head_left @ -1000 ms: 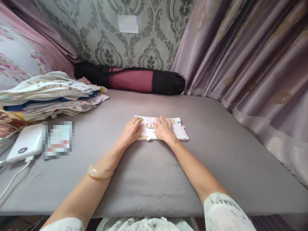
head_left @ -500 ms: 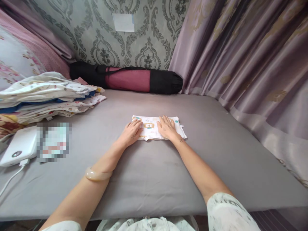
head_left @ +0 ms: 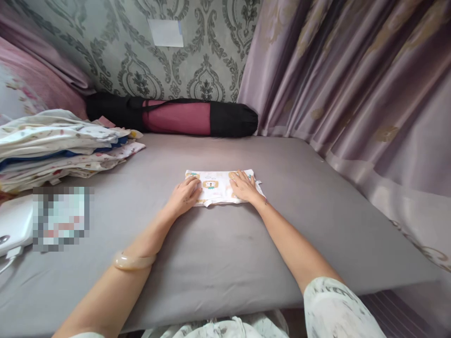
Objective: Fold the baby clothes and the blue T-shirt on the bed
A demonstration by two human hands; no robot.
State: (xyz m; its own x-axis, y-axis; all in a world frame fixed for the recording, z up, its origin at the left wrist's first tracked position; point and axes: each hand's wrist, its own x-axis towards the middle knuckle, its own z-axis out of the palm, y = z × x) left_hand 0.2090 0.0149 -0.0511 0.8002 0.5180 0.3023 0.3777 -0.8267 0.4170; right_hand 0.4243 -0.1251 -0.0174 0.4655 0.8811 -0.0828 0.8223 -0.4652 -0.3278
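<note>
Both hands open, palms down on a folded, printed white garment at the center of the frame.
The left hand [head_left: 183,193] covers the garment's [head_left: 219,188] left end, the right hand [head_left: 244,187] its right part; around it spreads a gray sheet [head_left: 218,253], with stacked clothes [head_left: 56,141] at left.

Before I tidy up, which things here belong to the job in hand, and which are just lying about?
Apparently in use:
folded white cloth with coloured print, under the left hand and right hand

Lying about:
heaped pile of patterned cloths
long black-and-maroon cylindrical bag
flat white rectangular device with white cable
pixelated flat item
</note>
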